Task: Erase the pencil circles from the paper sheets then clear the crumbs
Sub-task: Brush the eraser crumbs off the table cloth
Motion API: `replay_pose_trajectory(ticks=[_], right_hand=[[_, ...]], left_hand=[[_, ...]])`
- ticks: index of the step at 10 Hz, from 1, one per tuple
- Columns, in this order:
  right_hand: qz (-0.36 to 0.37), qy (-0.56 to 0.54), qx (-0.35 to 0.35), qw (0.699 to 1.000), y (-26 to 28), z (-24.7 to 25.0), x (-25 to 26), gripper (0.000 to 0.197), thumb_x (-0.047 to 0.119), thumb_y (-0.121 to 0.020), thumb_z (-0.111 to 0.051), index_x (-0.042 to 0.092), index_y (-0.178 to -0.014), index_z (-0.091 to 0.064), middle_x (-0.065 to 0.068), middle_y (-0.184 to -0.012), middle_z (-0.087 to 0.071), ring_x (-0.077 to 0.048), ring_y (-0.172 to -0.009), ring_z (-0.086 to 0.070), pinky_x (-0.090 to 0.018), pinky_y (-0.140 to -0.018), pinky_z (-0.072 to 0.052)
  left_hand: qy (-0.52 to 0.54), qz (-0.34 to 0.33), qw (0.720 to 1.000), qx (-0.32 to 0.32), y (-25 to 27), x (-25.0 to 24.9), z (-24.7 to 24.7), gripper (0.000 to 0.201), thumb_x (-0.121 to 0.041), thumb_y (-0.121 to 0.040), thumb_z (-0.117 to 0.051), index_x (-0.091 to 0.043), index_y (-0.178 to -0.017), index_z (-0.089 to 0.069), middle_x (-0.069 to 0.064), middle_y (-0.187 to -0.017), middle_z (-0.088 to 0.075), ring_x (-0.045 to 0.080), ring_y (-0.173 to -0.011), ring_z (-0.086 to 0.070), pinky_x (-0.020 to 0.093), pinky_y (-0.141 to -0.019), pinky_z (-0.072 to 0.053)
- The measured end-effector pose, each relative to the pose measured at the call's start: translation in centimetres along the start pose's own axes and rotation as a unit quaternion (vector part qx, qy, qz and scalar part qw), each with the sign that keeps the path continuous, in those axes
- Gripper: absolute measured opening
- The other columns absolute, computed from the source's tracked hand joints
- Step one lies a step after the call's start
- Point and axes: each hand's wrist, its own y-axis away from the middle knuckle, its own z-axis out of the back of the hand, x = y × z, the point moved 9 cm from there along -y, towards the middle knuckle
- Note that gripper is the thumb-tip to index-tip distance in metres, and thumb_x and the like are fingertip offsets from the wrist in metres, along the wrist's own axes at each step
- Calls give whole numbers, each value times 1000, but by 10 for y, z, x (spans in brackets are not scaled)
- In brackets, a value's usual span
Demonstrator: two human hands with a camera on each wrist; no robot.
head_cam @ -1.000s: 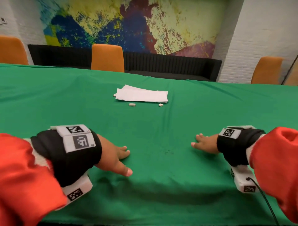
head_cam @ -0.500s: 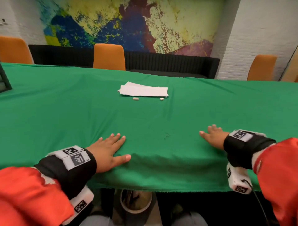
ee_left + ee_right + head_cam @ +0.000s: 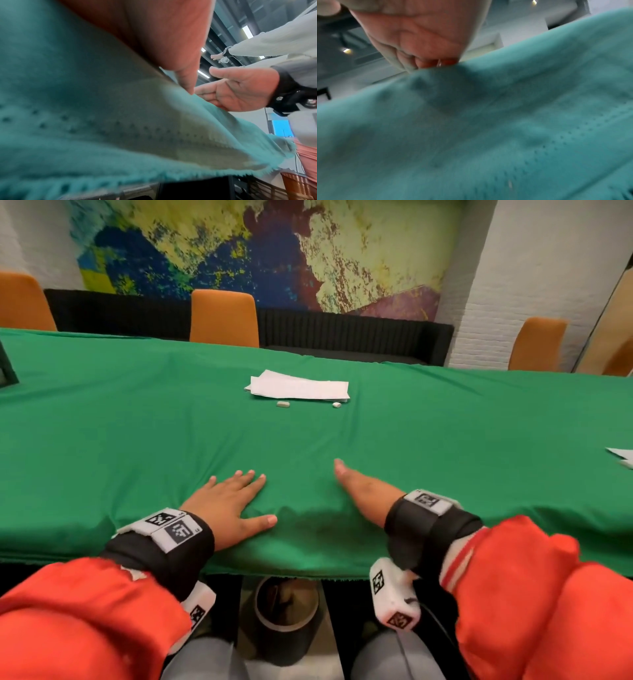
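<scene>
Both hands lie flat and empty, left hand (image 3: 227, 503) and right hand (image 3: 363, 491), on the loose cloth (image 3: 137, 422); dragging it could shift the far paper sheets (image 3: 299, 388).

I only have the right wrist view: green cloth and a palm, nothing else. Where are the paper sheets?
Observer: In the head view the paper sheets lie stacked mid-table, far from the near edge.
Operator: Any eraser by them?
Observer: Two. The longer eraser lies just in front of the stack, and the smaller eraser lies off its near right corner.
Operator: Is the left hand holding anything?
Observer: No. The left hand lies flat on the green cloth, fingers straight.
</scene>
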Motion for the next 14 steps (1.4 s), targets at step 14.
replay_pose_trajectory(ticks=[14], right_hand=[[-181,235,46,954,-9,74,-33,52,36,-104,-11,12,-150,-5,-13,-157,-9,-22,-144,-14,-20,-104,-15]], left_hand=[[43,23,998,-38,1,12,1,94,-81,-72,-6,-32,-152,-5,-10,-159,-1,6,-146,0,36,-117,-2]])
